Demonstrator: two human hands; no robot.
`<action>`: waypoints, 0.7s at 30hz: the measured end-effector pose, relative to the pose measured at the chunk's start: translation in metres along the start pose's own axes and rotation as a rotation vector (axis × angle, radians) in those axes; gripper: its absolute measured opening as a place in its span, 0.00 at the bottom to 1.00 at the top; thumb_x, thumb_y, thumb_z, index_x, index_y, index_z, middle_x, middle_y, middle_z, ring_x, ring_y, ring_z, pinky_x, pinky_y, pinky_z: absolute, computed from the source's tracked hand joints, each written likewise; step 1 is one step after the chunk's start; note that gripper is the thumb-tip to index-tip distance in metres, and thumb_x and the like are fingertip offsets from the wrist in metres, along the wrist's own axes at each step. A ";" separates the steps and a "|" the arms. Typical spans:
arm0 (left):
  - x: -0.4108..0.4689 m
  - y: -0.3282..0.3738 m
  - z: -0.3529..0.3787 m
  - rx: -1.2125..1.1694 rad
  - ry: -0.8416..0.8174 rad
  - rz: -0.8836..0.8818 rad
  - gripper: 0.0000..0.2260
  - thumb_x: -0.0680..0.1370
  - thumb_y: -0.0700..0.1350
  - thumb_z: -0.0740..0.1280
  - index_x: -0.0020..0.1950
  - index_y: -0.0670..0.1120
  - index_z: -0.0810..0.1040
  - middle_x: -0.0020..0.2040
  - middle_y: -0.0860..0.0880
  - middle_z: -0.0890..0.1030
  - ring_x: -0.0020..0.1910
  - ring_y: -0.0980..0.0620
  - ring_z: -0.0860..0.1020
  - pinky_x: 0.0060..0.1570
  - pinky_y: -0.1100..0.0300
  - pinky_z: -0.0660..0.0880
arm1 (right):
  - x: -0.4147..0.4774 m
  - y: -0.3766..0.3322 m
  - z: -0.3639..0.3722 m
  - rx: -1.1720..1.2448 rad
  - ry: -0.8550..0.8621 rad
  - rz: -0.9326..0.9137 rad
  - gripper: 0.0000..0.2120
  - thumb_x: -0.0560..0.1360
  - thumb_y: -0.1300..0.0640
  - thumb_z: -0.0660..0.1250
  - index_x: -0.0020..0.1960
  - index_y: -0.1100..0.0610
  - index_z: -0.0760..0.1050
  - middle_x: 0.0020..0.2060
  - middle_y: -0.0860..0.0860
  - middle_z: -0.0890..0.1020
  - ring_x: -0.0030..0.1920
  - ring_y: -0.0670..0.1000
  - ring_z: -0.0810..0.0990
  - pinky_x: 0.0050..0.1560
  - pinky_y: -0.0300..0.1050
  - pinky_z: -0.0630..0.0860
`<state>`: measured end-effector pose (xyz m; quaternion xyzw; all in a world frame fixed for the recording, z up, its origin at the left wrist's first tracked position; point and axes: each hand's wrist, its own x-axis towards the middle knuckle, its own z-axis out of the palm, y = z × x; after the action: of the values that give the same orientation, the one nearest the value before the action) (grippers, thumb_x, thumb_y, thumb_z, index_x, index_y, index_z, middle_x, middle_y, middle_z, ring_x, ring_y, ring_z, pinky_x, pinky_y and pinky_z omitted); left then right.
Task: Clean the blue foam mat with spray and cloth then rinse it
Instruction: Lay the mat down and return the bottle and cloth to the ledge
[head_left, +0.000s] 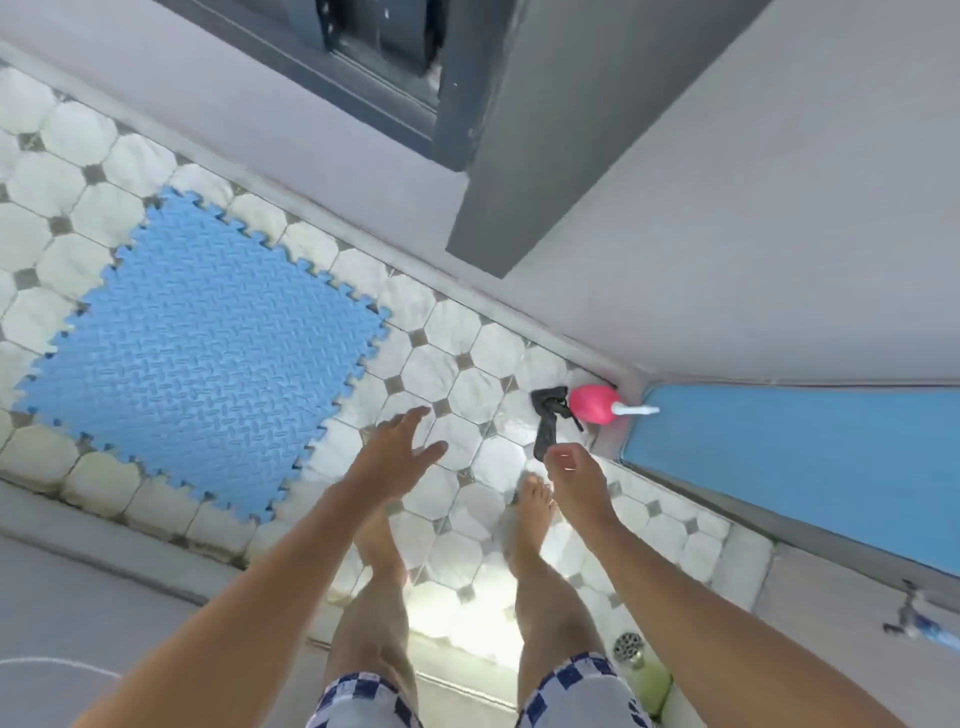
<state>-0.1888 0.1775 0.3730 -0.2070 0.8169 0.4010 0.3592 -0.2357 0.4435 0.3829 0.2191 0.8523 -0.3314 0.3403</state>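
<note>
The blue foam mat (202, 348) is laid flat on the tiled floor (467, 384), off to the left. A pink spray bottle (595, 404) and a dark cloth (550, 421) are seen by the wall corner, touching each other. The left hand (400, 447) is held open with fingers spread, and nothing is gripped. The right hand (574, 473) is loosely curled just above the cloth, and nothing is held yet. The floor looks shiny and maybe wet, so bare feet could be slipped. The bottle could be knocked over if the cloth is pulled fast.
</note>
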 end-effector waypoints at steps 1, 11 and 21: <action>0.008 0.012 0.020 0.013 -0.049 0.003 0.30 0.81 0.60 0.66 0.80 0.52 0.64 0.75 0.47 0.73 0.74 0.45 0.69 0.72 0.50 0.68 | 0.010 0.020 -0.011 0.062 0.013 0.055 0.03 0.77 0.54 0.67 0.49 0.49 0.79 0.46 0.47 0.84 0.47 0.51 0.83 0.45 0.42 0.77; 0.145 0.098 0.232 -0.182 -0.107 -0.196 0.24 0.80 0.57 0.68 0.72 0.47 0.72 0.60 0.48 0.81 0.62 0.44 0.78 0.61 0.52 0.76 | 0.173 0.168 -0.072 0.532 0.089 0.363 0.14 0.77 0.50 0.69 0.59 0.54 0.74 0.45 0.54 0.81 0.35 0.50 0.79 0.35 0.42 0.76; 0.337 0.091 0.371 -0.111 -0.015 -0.287 0.18 0.80 0.53 0.66 0.63 0.41 0.80 0.55 0.45 0.82 0.59 0.45 0.80 0.53 0.55 0.75 | 0.359 0.270 -0.024 0.376 0.281 0.265 0.28 0.71 0.48 0.76 0.62 0.54 0.65 0.52 0.56 0.81 0.44 0.56 0.80 0.45 0.54 0.81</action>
<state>-0.3108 0.5127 0.0097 -0.3383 0.7527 0.3916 0.4070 -0.3254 0.6986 0.0231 0.4318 0.7785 -0.4029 0.2125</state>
